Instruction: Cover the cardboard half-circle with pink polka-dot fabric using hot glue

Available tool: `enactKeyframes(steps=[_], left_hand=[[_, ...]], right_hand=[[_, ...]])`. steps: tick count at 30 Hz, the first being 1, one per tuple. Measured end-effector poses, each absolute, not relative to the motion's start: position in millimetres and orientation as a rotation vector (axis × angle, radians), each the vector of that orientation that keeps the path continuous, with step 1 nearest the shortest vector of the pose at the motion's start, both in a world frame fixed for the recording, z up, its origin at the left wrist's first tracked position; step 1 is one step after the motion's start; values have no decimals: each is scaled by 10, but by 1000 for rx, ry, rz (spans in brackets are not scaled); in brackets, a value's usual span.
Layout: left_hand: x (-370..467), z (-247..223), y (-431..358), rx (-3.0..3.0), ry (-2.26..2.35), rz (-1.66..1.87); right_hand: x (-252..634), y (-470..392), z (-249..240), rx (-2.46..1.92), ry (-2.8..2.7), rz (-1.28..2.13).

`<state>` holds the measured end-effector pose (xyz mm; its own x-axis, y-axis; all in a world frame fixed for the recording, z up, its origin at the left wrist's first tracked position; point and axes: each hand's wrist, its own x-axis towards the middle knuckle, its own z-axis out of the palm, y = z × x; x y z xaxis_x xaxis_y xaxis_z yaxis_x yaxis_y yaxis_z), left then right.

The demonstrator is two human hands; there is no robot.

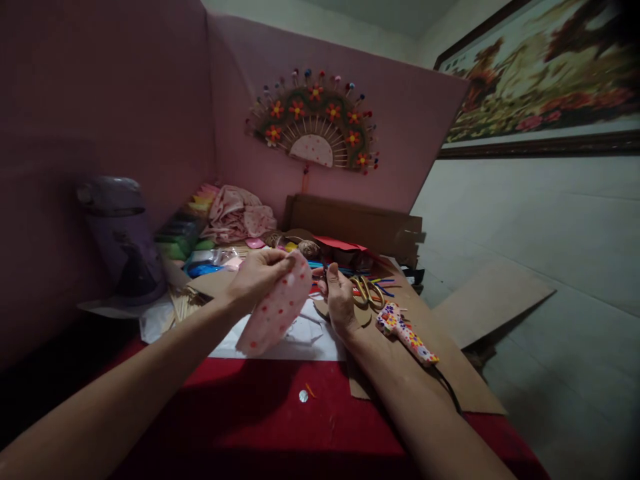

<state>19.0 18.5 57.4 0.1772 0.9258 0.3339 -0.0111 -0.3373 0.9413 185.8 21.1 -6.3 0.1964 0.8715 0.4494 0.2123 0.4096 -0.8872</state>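
Pinching the upper edge of a dotted pink fabric piece [283, 307] between thumb and fingers, the left hand [260, 273] holds it up above white paper [327, 351], its lower end hanging toward the person. The right hand [340, 300] is half curled just beside the fabric's right edge, thumb raised by something small and dark; I cannot tell whether its fingers grip that thing. The step in hand looks like shaping or checking the piece; judging from this pose, the next move calls for keeping the fabric steady and flat while the right hand works near its edge. Just beyond the right hand lie gold-handled scissors [367, 291], and nearer its forearm a flowered glue gun [407, 337] on brown cardboard [480, 393]. Farther back are a heap of pink cloth [240, 217] and, on the pink panel [400, 113], a flower-trimmed fan [315, 93].
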Motion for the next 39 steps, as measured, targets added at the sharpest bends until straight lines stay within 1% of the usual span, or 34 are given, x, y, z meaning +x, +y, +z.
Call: enactKeyframes(steps=[4,7,10,17,24,33,39], left_hand=[[229,484,198,1411,852,1097],[215,470,209,1343,780,1031],[209,459,224,1313,717,1019],[213,393,289,1329,696,1099],[216,376,307,1338,712,1112],[243,391,245,1452,756,1128],[244,386,257,1425,697,1174]], right_hand=[[1828,193,-23,-900,-1280,846],[1810,182,-10,-846,-1299,944],[1812,188,-9,-821,-1278,973],[1843,196,26,-889,-1359,908],[1854,156,58,-963,-1546,707],[1865,120,48,-1027,-1615,523],[1884,118,59,-1043,-1556,480]])
